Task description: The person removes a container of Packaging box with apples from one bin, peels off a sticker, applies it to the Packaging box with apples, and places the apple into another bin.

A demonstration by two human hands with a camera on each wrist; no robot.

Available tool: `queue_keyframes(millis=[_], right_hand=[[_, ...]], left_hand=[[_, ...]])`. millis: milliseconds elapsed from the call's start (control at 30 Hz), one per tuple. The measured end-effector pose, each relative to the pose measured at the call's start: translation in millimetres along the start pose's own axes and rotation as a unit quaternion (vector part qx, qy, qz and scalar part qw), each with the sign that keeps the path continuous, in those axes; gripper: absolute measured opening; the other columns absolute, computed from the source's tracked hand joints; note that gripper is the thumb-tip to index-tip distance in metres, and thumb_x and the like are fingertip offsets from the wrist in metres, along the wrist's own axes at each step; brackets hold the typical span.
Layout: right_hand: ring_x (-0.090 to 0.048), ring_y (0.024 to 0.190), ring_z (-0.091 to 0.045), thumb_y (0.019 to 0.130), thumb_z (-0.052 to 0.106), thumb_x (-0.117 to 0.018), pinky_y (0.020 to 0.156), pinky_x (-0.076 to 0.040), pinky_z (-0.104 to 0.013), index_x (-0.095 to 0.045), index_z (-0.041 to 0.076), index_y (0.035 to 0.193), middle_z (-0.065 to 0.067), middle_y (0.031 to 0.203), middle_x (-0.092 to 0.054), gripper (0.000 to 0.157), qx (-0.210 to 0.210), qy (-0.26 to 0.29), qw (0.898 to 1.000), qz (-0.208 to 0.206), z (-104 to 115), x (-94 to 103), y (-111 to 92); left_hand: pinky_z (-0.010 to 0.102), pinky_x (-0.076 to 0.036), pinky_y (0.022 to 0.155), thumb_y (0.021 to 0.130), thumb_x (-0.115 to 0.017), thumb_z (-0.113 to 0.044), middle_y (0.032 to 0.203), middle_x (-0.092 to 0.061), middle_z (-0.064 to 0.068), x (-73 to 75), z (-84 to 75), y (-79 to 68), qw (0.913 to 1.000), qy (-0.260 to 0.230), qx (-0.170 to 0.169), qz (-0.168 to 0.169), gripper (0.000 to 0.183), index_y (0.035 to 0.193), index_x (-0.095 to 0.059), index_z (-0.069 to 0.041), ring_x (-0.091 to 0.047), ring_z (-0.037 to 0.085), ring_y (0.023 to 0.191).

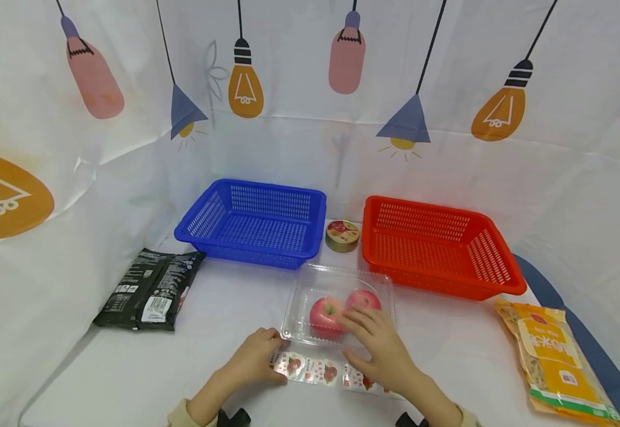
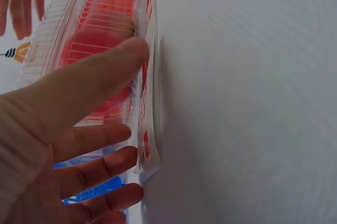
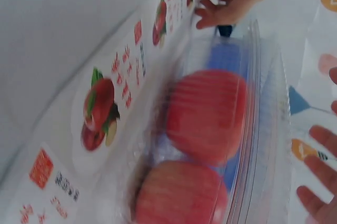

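A clear plastic clamshell box point(image 1: 296, 314) holds two red apples point(image 1: 327, 314) in the middle of the table. Along its front edge lies a strip of white stickers point(image 1: 323, 372) printed with red fruit and red characters. My left hand point(image 1: 258, 359) is at the strip's left end, close to the box's front left corner. In the left wrist view its thumb point(image 2: 100, 74) and fingers extend loosely around the strip's end. Over the box's right part hovers my right hand point(image 1: 376, 344), fingers spread, with nothing in it; part of the strip is hidden beneath it.
Behind the box stand a blue basket point(image 1: 256, 258) and a red basket point(image 1: 427, 279), with a round tin point(image 1: 343, 236) between them. A black packet point(image 1: 149, 290) lies at left, a yellow food bag point(image 1: 560, 362) at right. Printed white cloth point(image 1: 293, 148) surrounds the table.
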State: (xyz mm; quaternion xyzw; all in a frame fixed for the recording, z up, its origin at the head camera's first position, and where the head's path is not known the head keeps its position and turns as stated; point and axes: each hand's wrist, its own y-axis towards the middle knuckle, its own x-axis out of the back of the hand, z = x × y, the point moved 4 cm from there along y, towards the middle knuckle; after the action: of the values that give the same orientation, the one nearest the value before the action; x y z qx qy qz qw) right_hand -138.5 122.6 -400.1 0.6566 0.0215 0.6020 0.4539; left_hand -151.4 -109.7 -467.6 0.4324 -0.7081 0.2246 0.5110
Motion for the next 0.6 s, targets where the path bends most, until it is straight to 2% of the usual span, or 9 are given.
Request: queue_keyframes(millis=[133,233,333,433,533,600], right_hand=[[-0.052,0.111,-0.027,0.092,0.032,-0.052,0.094,-0.037,-0.044,-0.061,0.015,0.117,-0.004,0.119,-0.059,0.032,0.111,0.011,0.994,-0.021,21.4,-4.0,1.2],[-0.054,0.109,-0.025,0.091,0.028,-0.052,0.093,-0.040,-0.040,-0.062,0.017,0.114,-0.003,0.120,-0.059,0.028,0.167,0.020,0.985,-0.026,33.2,-8.3,1.6],[-0.055,0.109,-0.021,0.092,0.026,-0.050,0.092,-0.042,-0.036,-0.062,0.018,0.115,-0.001,0.119,-0.059,0.028,0.189,0.027,0.982,-0.014,39.3,-13.1,0.1],[-0.054,0.108,-0.018,0.086,0.024,-0.059,0.093,-0.042,-0.031,-0.061,0.018,0.116,0.001,0.118,-0.060,0.031,0.206,0.038,0.978,0.011,42.8,-19.1,-3.2],[-0.053,0.109,-0.014,0.076,0.022,-0.071,0.095,-0.040,-0.028,-0.059,0.019,0.118,0.004,0.116,-0.060,0.043,0.211,0.053,0.975,0.055,44.5,-25.5,-8.2],[-0.052,0.110,-0.013,0.074,0.022,-0.073,0.096,-0.039,-0.027,-0.058,0.021,0.119,0.005,0.117,-0.059,0.047,0.205,0.058,0.973,0.090,44.3,-29.7,-12.5]], left_hand=[[0.027,-0.043,0.072,0.056,-0.085,-0.034,0.093,-0.058,-0.003,-0.6,-1.2,-2.1,1.0000,-0.005,-0.002,0.007,0.058,0.104,-0.067,-0.007,-0.048,0.011,0.081],[0.028,-0.043,0.072,0.056,-0.085,-0.033,0.093,-0.057,-0.003,-0.5,-2.3,-3.1,1.0000,-0.006,-0.005,0.005,0.055,0.102,-0.068,-0.009,-0.048,0.011,0.081],[0.027,-0.043,0.072,0.056,-0.085,-0.032,0.092,-0.057,-0.004,0.0,-2.8,-3.2,1.0000,-0.007,-0.005,0.003,0.052,0.100,-0.068,-0.010,-0.047,0.010,0.081],[0.027,-0.042,0.070,0.056,-0.085,-0.032,0.090,-0.057,-0.005,0.2,-2.8,-2.9,1.0000,-0.007,-0.004,0.003,0.048,0.097,-0.069,-0.012,-0.047,0.009,0.080],[0.026,-0.041,0.069,0.057,-0.085,-0.031,0.089,-0.057,-0.006,0.4,-3.0,-2.8,1.0000,-0.005,-0.005,0.003,0.046,0.095,-0.069,-0.013,-0.046,0.008,0.079],[0.026,-0.041,0.069,0.057,-0.085,-0.031,0.089,-0.056,-0.007,0.5,-3.1,-2.8,1.0000,-0.004,-0.005,0.002,0.045,0.095,-0.069,-0.013,-0.046,0.008,0.078]])
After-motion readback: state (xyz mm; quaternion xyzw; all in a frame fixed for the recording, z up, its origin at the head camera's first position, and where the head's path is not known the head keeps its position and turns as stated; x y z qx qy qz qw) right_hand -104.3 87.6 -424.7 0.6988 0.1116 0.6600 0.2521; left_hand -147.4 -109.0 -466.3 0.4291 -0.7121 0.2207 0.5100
